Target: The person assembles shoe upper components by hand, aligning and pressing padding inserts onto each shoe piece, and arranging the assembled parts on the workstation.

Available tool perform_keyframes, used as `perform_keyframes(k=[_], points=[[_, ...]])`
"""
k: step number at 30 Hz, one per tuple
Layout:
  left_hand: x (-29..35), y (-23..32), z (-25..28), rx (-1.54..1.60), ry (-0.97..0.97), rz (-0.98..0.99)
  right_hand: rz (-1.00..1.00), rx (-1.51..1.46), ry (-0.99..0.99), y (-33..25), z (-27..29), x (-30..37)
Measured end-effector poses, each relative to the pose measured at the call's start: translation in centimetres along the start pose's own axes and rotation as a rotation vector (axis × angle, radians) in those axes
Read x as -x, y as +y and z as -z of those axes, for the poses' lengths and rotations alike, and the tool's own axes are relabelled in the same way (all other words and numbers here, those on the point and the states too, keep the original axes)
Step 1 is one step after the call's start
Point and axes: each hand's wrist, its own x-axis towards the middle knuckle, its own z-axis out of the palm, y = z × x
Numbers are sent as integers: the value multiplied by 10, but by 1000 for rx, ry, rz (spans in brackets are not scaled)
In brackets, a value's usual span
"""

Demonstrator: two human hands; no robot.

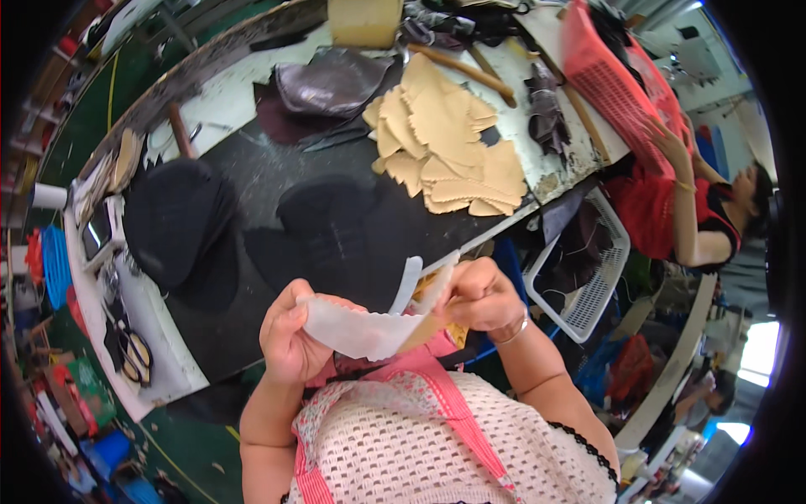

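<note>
My left hand (292, 334) is closed, its thumb and fingers pinching one end of a whitish curved piece (357, 330) with a wavy edge. Round the other end, where the piece bends upward and shows a tan side, my right hand (485, 298) is closed too. The piece hangs in front of my apron, just off the near table edge. A narrow pale strip (406, 284) stands behind it, partly hidden. Closest beyond my hands lie flat black pieces (336, 227). Farther off is a loose pile of tan pieces with scalloped edges (445, 126).
A second black stack (178, 218) lies left on the dark table mat. Scissors (134, 354) rest at the left corner. Dark shiny pieces (334, 80) lie at the back. A white basket (617, 244) stands right. Beyond it, a person in red (646, 210) touches a pink basket (604, 76).
</note>
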Motion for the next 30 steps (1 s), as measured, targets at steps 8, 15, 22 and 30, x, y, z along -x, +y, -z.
perform_keyframes(k=[8,15,22,30], points=[[15,12,17,-246,3,-34,-143,974,292,-5,39,30],[23,-1,-2,-789,-98,-98,39,1299,62,-18,-27,22],[18,9,-13,-1093,-90,-275,378,1162,281,3,-54,-16],[22,1,33,-922,509,-166,25,871,356,51,-28,-44]])
